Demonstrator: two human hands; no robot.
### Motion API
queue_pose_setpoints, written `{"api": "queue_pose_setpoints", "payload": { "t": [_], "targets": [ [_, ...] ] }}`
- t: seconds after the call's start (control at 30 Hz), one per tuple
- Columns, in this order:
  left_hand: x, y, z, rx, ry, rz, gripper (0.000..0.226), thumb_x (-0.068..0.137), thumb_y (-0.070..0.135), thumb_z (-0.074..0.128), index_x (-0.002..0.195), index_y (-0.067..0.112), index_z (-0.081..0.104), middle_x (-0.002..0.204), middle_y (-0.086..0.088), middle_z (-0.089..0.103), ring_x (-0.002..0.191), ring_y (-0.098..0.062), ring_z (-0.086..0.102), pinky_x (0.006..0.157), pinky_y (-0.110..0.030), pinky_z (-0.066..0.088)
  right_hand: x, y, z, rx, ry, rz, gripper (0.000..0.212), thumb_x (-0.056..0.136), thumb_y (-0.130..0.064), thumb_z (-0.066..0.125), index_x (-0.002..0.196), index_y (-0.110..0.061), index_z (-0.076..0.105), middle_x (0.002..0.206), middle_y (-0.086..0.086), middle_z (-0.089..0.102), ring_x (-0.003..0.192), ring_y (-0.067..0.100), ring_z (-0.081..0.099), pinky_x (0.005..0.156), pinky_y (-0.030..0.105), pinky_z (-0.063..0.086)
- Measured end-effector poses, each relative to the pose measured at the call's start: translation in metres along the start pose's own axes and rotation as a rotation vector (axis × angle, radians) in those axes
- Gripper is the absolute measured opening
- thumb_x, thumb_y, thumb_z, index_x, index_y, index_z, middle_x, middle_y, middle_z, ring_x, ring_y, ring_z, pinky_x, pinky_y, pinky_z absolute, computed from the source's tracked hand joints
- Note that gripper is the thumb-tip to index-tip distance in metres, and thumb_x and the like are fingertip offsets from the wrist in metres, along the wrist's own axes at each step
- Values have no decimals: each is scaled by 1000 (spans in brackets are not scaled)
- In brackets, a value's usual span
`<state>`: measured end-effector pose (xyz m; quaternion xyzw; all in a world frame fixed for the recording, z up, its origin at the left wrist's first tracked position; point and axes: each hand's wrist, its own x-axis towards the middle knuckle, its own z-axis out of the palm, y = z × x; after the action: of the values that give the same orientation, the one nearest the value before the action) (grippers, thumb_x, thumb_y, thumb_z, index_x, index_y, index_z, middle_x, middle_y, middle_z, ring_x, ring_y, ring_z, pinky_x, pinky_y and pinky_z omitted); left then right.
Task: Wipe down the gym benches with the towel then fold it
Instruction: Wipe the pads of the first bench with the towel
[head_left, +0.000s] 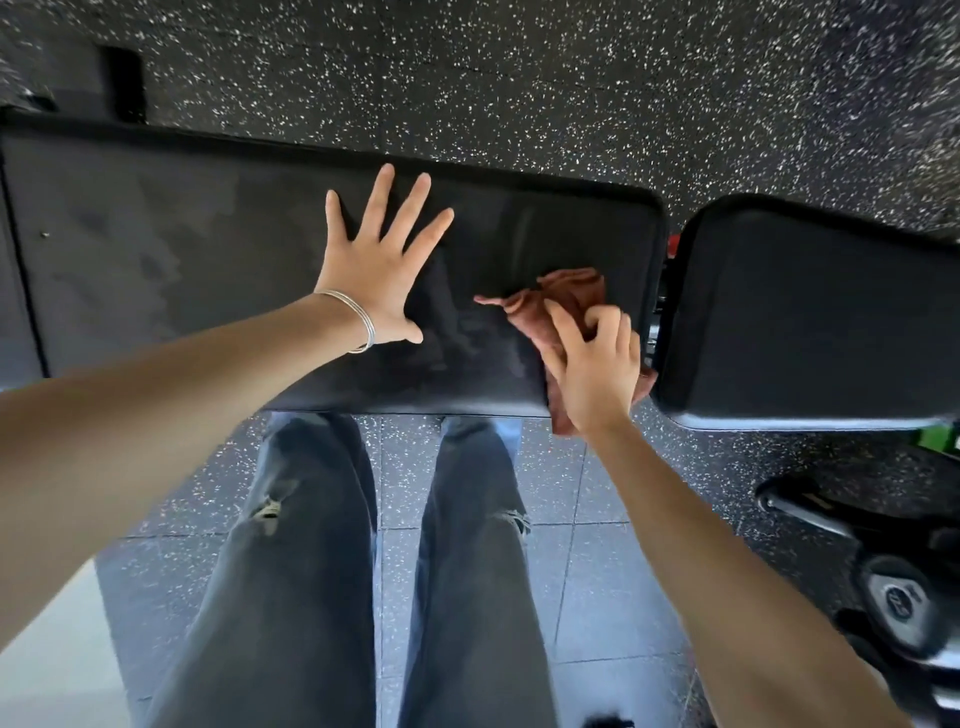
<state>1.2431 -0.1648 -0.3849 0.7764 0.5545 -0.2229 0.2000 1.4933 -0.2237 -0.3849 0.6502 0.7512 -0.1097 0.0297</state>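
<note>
Speckled gym flooring (519, 78), black bench (182, 234). Flat mid-bench: left hand (382, 265), fingers spread apart. At bench's right edge: bunched brown towel (566, 296), clamped in right hand (597, 369), fingers curled.

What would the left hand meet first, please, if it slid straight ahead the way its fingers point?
The left hand lies flat on the bench pad; only bare pad is ahead, so it would likely reach the pad's far edge first.

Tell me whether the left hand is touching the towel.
Apart. Head view: left hand lies flat on the bench pad, bare pad showing between its thumb and the towel the right hand grips.
</note>
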Motion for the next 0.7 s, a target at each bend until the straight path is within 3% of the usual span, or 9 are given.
{"api": "queue_pose_setpoints", "payload": {
  "t": [0.13, 0.2, 0.3, 0.47, 0.57, 0.7],
  "targets": [
    [0, 0, 1, 14, -6, -7, 136, 49, 63, 79, 149, 29, -6, 157, -2, -18, 144, -33, -15, 108, -68, 11, 86, 5, -5, 22, 65, 346, 39, 91, -44, 48, 125, -26, 55, 113, 17, 50, 99, 35, 49, 81, 44, 40],
    [0, 0, 1, 17, -8, -7, 135, 49, 64, 78, 149, 30, -7, 157, -1, -19, 144, -32, -16, 108, -68, 11, 118, 4, -3, 34, 87, 417, 41, 90, -46, 46, 125, -26, 53, 119, 16, 48, 104, 35, 46, 82, 45, 40],
    [0, 0, 0, 30, -22, -14, 136, 49, 65, 78, 148, 30, -9, 156, 0, -21, 144, -32, -16, 108, -67, 12, 100, -11, 0, 53, 101, 359, 40, 88, -43, 51, 123, -24, 56, 111, 16, 52, 96, 35, 50, 77, 45, 44],
    [2, 2, 0, 46, -44, -19, 137, 50, 67, 76, 148, 30, -12, 155, 0, -24, 143, -33, -18, 109, -67, 12, -33, -9, 3, 67, 9, 95, 33, 79, -31, 67, 111, -21, 69, 84, 17, 60, 70, 33, 58, 61, 37, 51],
    [2, 2, -1, 44, -39, -22, 137, 50, 67, 77, 148, 30, -11, 156, 0, -22, 143, -32, -18, 109, -67, 12, -57, 14, 2, 51, -36, 26, 34, 78, -29, 68, 111, -20, 69, 84, 18, 59, 70, 34, 58, 59, 40, 53],
    [1, 1, -1, 45, -40, -25, 137, 49, 67, 77, 147, 32, -11, 156, 2, -21, 143, -31, -17, 109, -66, 11, -11, 45, -1, 125, 52, 451, 40, 89, -40, 55, 123, -19, 59, 103, 22, 53, 90, 38, 54, 60, 45, 51]
  ]
}}
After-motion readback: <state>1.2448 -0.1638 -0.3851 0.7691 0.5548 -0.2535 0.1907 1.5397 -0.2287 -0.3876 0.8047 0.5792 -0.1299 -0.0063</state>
